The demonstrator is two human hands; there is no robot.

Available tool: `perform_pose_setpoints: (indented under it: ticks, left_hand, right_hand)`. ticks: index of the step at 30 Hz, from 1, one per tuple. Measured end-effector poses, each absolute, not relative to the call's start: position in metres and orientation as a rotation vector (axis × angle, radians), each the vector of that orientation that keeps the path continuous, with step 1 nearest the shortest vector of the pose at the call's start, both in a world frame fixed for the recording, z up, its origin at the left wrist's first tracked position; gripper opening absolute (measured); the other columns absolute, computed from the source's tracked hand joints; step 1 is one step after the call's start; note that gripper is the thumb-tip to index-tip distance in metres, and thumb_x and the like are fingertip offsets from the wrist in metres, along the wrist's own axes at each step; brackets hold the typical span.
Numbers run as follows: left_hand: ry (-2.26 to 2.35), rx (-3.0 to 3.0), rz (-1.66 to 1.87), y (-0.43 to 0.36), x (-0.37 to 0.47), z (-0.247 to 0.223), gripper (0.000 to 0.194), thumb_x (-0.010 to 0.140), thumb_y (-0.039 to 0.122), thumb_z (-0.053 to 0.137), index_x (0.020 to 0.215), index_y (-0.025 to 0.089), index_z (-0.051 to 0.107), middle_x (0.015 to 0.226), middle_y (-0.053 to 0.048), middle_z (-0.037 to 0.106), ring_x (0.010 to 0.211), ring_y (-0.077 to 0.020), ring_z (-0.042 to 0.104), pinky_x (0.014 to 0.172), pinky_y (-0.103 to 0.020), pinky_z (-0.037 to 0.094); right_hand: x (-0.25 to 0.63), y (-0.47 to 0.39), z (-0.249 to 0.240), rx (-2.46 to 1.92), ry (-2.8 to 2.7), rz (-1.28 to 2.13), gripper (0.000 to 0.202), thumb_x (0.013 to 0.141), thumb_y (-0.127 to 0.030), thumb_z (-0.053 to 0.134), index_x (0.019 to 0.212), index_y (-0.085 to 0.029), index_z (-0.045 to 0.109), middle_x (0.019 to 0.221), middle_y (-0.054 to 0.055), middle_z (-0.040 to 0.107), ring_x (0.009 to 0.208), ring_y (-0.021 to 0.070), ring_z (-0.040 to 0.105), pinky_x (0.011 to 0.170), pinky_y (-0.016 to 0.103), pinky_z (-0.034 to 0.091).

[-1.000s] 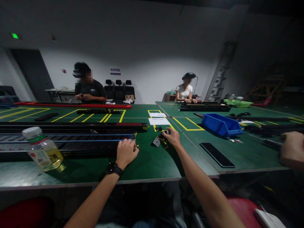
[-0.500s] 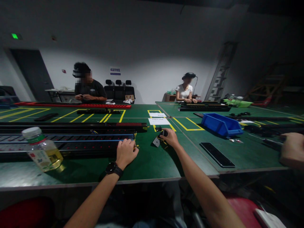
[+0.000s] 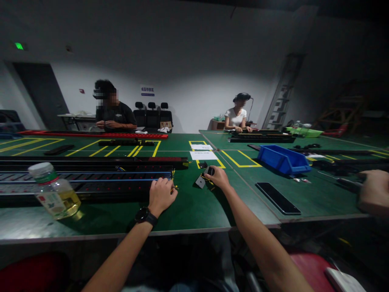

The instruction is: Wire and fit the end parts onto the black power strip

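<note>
two bare hands are at work over the green table [image 3: 190, 215]. our left hand [image 3: 162, 196] curls at the right-hand end of the black rail assembly [image 3: 121, 186], beside yellow wire tips [image 3: 176, 187]; its fingertips are hidden, so we cannot tell how far that grip is open or whether it has hold of anything. our right hand [image 3: 219, 177] has thumb and forefinger drawn nearly together on a small black component [image 3: 209, 171], just beside a metal plate [image 3: 199, 182]. component and plate lie apart from the rail assembly, so we judge those pieces unjoined to it; what else is finished or left, we cannot tell. the rail assembly's long axis runs left to right, roughly along the near table edge. the plate slants, one corner towards us; the component's long axis is too covered to read.
</note>
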State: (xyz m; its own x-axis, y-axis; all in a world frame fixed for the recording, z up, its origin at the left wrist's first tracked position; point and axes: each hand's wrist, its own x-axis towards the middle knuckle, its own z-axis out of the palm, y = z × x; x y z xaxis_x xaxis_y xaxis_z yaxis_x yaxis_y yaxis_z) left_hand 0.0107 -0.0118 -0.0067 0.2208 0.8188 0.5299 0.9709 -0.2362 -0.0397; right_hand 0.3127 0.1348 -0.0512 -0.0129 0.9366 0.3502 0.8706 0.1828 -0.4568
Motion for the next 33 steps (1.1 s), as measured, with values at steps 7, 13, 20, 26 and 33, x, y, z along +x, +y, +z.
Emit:
perform_pose_setpoints:
  ticks: [7,13,20,26,33]
  left_hand:
    - [-1.662,-2.137,-0.573,-0.0126,0.0109,-0.0057,0.014,0.091,0.027,0.055,0.084,0.021,0.066,0.092,-0.009,0.071,0.094,-0.0282,0.061,0.080,-0.043,0.038]
    - [-1.663,-2.145,-0.585,-0.0131,0.0103,-0.0056,0.015,0.091,0.027,0.055,0.084,0.021,0.066,0.092,-0.009,0.071,0.093,-0.0282,0.060,0.079,-0.043,0.039]
    - [-1.663,-2.146,-0.584,-0.0124,0.0107,-0.0058,0.014,0.091,0.027,0.055,0.084,0.021,0.066,0.092,-0.009,0.071,0.093,-0.0284,0.061,0.080,-0.043,0.039]
    - [-1.676,-2.137,-0.593,-0.0121,0.0115,-0.0065,0.013,0.090,0.027,0.056,0.083,0.022,0.066,0.093,-0.009,0.072,0.095,-0.0289,0.061,0.081,-0.044,0.039]
    - [-1.676,-2.138,-0.572,-0.0122,0.0110,-0.0056,0.014,0.091,0.028,0.056,0.084,0.022,0.066,0.093,-0.009,0.072,0.094,-0.0287,0.061,0.080,-0.043,0.039]
  right_hand:
    - [0.3131,0.1358,-0.0509,-1.772,-1.875,0.141,0.067,0.087,-0.049,0.073,0.147,-0.024,0.061,0.126,0.014,0.067,0.115,0.0304,0.065,0.092,0.035,0.050]
    - [0.3119,0.1365,-0.0533,-1.798,-1.831,0.150,0.072,0.086,-0.049,0.074,0.150,-0.022,0.055,0.129,0.016,0.066,0.120,0.0322,0.063,0.095,0.037,0.049]
    - [0.3150,0.1382,-0.0566,-1.789,-1.791,0.142,0.059,0.086,-0.047,0.077,0.136,-0.020,0.065,0.123,0.016,0.067,0.111,0.0300,0.066,0.092,0.036,0.051]
    - [0.3190,0.1413,-0.0550,-1.785,-1.909,0.107,0.060,0.091,-0.039,0.070,0.148,-0.021,0.062,0.131,0.017,0.069,0.115,0.0291,0.067,0.097,0.037,0.050]
    - [0.3131,0.1326,-0.0494,-1.788,-1.942,0.098,0.066,0.093,-0.063,0.061,0.144,-0.021,0.065,0.133,0.017,0.070,0.124,0.0340,0.063,0.099,0.041,0.050]
